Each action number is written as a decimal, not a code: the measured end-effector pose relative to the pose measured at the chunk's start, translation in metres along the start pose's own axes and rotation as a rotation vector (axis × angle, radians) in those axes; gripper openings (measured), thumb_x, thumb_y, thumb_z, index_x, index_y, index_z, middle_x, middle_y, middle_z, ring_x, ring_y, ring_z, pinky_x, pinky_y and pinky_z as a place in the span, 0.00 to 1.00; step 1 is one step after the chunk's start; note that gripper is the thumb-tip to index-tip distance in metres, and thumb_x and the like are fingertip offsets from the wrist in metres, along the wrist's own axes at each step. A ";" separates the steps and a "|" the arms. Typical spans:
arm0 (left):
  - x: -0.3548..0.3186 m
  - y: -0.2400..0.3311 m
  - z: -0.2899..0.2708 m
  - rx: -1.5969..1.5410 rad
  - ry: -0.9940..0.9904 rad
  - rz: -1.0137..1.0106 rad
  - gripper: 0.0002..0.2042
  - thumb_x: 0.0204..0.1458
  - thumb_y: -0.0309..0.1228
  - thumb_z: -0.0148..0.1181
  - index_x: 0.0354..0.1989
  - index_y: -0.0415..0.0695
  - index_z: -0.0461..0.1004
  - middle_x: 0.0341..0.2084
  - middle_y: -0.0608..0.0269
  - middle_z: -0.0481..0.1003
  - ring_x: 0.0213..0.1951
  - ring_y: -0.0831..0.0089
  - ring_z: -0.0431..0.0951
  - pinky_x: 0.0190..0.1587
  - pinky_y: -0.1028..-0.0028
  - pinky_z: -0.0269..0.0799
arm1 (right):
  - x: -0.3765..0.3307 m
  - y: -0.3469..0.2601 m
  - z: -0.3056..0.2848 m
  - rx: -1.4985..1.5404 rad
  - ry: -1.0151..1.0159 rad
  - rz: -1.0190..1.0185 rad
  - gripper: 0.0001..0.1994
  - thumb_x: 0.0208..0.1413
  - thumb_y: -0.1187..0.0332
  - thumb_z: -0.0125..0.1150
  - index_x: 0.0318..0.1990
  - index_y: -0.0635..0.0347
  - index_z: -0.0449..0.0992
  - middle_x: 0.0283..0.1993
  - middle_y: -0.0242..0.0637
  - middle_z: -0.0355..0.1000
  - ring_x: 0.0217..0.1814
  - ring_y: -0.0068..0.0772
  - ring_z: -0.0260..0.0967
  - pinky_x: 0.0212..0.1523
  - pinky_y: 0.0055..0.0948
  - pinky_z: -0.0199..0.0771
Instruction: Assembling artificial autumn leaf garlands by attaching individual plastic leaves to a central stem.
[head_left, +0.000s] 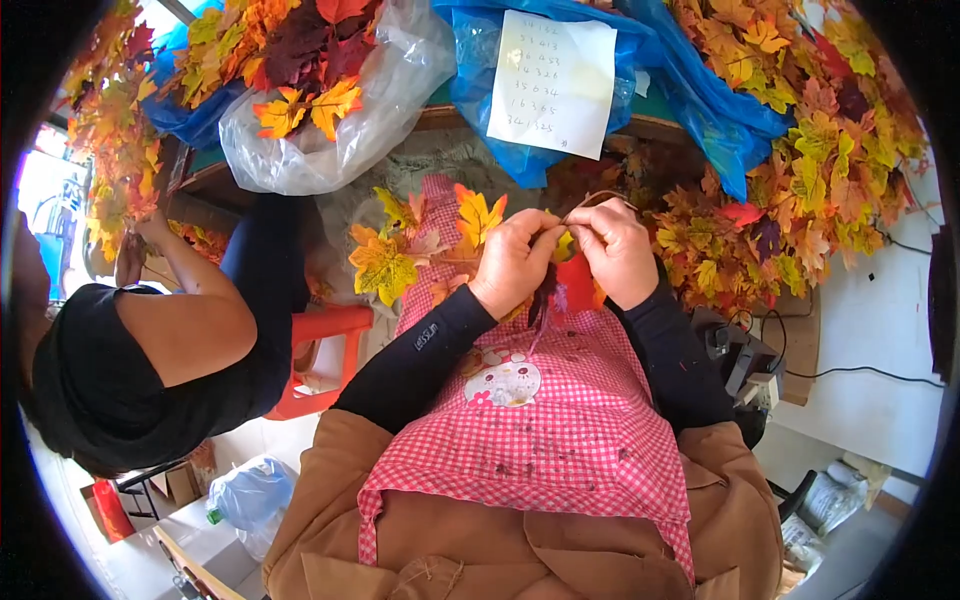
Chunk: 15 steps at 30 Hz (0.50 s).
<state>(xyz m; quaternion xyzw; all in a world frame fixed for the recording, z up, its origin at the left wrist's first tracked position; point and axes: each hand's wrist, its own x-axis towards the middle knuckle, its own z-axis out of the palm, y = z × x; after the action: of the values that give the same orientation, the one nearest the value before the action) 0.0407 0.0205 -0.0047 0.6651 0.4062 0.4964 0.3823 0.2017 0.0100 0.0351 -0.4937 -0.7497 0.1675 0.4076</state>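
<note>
Above my lap, my left hand (518, 262) and my right hand (614, 250) are close together, fingertips pinched on a thin brown stem (598, 196) that loops over my right fingers. The stem seems to be part of an artificial maple-leaf garland. Yellow-orange leaves (384, 266) spread out to the left of my left hand, and another orange leaf (480, 214) stands just above it. Below and between my hands hang a red leaf (573, 285) and a small purple one (559, 297). My fingers hide the exact joint they hold.
A handwritten paper (553, 84) lies on blue plastic at the table's front. Beside it, a clear plastic bag (335, 140) holds autumn leaves. Leaf garlands (800, 190) hang thickly on the right. At left, a co-worker (160, 340) sits near a red stool (330, 350).
</note>
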 end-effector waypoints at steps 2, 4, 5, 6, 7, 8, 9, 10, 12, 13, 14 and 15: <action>-0.004 0.002 -0.005 0.079 -0.023 -0.014 0.03 0.54 0.23 0.58 0.33 0.37 0.74 0.22 0.64 0.74 0.24 0.81 0.72 0.27 0.78 0.68 | -0.005 0.003 0.007 0.014 -0.010 -0.005 0.07 0.50 0.80 0.59 0.37 0.62 0.76 0.34 0.40 0.71 0.36 0.37 0.72 0.37 0.30 0.72; -0.003 0.002 -0.010 0.085 -0.039 0.004 0.03 0.53 0.23 0.58 0.34 0.37 0.74 0.22 0.63 0.74 0.25 0.81 0.72 0.28 0.77 0.68 | -0.009 -0.001 0.010 0.059 -0.020 0.069 0.06 0.51 0.80 0.58 0.37 0.63 0.75 0.35 0.39 0.72 0.36 0.36 0.71 0.38 0.29 0.71; -0.003 0.001 -0.013 0.092 -0.052 0.020 0.03 0.53 0.23 0.58 0.35 0.37 0.74 0.22 0.63 0.74 0.25 0.81 0.72 0.28 0.77 0.68 | -0.010 -0.004 0.012 0.158 -0.018 0.126 0.05 0.52 0.80 0.58 0.37 0.63 0.75 0.36 0.39 0.72 0.36 0.36 0.71 0.38 0.29 0.71; -0.002 0.001 -0.016 0.092 -0.050 0.020 0.03 0.53 0.23 0.58 0.35 0.37 0.74 0.22 0.63 0.74 0.25 0.81 0.72 0.28 0.77 0.68 | -0.009 -0.007 0.012 0.257 -0.016 0.184 0.04 0.53 0.79 0.58 0.36 0.64 0.75 0.37 0.39 0.72 0.37 0.36 0.71 0.38 0.28 0.71; 0.000 0.003 -0.019 0.094 -0.045 0.016 0.04 0.53 0.23 0.58 0.36 0.37 0.74 0.22 0.63 0.74 0.25 0.80 0.71 0.29 0.78 0.68 | -0.007 -0.007 0.009 0.258 -0.018 0.183 0.04 0.53 0.79 0.58 0.36 0.64 0.75 0.37 0.39 0.72 0.37 0.36 0.71 0.38 0.28 0.71; 0.001 0.003 -0.022 0.094 -0.041 0.009 0.04 0.54 0.23 0.57 0.36 0.37 0.74 0.23 0.64 0.74 0.26 0.80 0.71 0.29 0.78 0.68 | -0.003 -0.007 0.003 0.172 0.027 0.107 0.05 0.53 0.79 0.57 0.37 0.64 0.75 0.37 0.39 0.73 0.38 0.36 0.71 0.40 0.28 0.71; 0.001 -0.003 -0.024 0.042 -0.048 0.000 0.05 0.54 0.22 0.57 0.39 0.38 0.74 0.24 0.64 0.73 0.26 0.80 0.71 0.30 0.79 0.67 | 0.000 -0.007 -0.002 0.088 0.071 0.031 0.05 0.54 0.79 0.57 0.38 0.64 0.75 0.38 0.39 0.73 0.39 0.36 0.71 0.42 0.28 0.71; 0.000 -0.005 -0.027 0.043 -0.046 -0.006 0.05 0.54 0.22 0.57 0.39 0.38 0.74 0.24 0.64 0.73 0.26 0.80 0.71 0.30 0.79 0.67 | 0.006 -0.005 -0.007 0.011 0.097 0.005 0.06 0.55 0.78 0.55 0.40 0.63 0.75 0.39 0.39 0.73 0.44 0.37 0.71 0.44 0.29 0.71; 0.005 0.009 -0.034 0.051 -0.081 -0.012 0.06 0.51 0.21 0.56 0.38 0.37 0.74 0.30 0.53 0.76 0.33 0.62 0.78 0.36 0.71 0.72 | 0.016 -0.002 -0.013 -0.110 0.131 -0.134 0.08 0.56 0.77 0.54 0.42 0.63 0.75 0.40 0.40 0.73 0.47 0.38 0.71 0.45 0.30 0.71; 0.006 0.010 -0.035 0.057 -0.075 0.036 0.07 0.51 0.21 0.56 0.39 0.36 0.75 0.29 0.54 0.75 0.32 0.64 0.77 0.36 0.71 0.72 | 0.019 0.000 -0.013 -0.077 0.090 -0.134 0.08 0.56 0.77 0.54 0.42 0.63 0.75 0.40 0.38 0.72 0.46 0.34 0.72 0.45 0.28 0.71; 0.008 0.014 -0.038 0.058 -0.073 0.035 0.07 0.51 0.21 0.56 0.39 0.36 0.75 0.29 0.54 0.75 0.32 0.64 0.77 0.36 0.71 0.72 | 0.021 0.003 -0.014 -0.075 0.089 -0.135 0.08 0.56 0.77 0.54 0.42 0.63 0.75 0.40 0.38 0.72 0.46 0.34 0.72 0.45 0.28 0.71; 0.009 0.018 -0.042 0.078 -0.095 0.018 0.08 0.52 0.21 0.56 0.39 0.36 0.74 0.29 0.54 0.75 0.32 0.64 0.77 0.36 0.71 0.72 | 0.021 0.007 -0.017 0.029 -0.050 0.019 0.07 0.57 0.76 0.55 0.42 0.63 0.75 0.39 0.37 0.72 0.45 0.32 0.72 0.44 0.27 0.71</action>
<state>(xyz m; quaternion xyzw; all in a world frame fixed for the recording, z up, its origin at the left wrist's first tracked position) 0.0048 0.0264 0.0239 0.7059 0.4006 0.4515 0.3707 0.2157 0.0294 0.0501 -0.4904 -0.7525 0.1944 0.3943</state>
